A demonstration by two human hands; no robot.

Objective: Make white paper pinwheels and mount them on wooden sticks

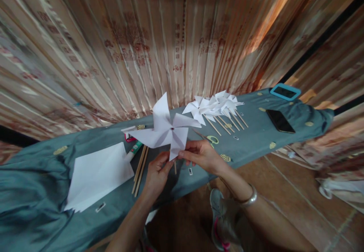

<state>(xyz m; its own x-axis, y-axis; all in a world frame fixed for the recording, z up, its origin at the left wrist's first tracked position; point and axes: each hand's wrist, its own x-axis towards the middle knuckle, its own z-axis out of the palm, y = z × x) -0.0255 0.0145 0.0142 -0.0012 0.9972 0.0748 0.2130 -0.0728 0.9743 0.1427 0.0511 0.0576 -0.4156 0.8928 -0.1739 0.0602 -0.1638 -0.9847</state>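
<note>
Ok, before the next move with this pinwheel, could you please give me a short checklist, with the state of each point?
1. Pinwheel steadied by both hands: ok; the left hand and the right hand meet at its lower blade.
2. Its stick firmly joined: cannot tell; the hands and paper hide most of it.
3. Scissors well away from the hands: not ok; they lie just beyond the right hand.
4. Loose sticks at hand: ok; they lie beside the left hand.
5. White sheets squared up: not ok; their lower edges are fanned out.
6. Phone out of the way: ok; it lies far to the right.
</note>
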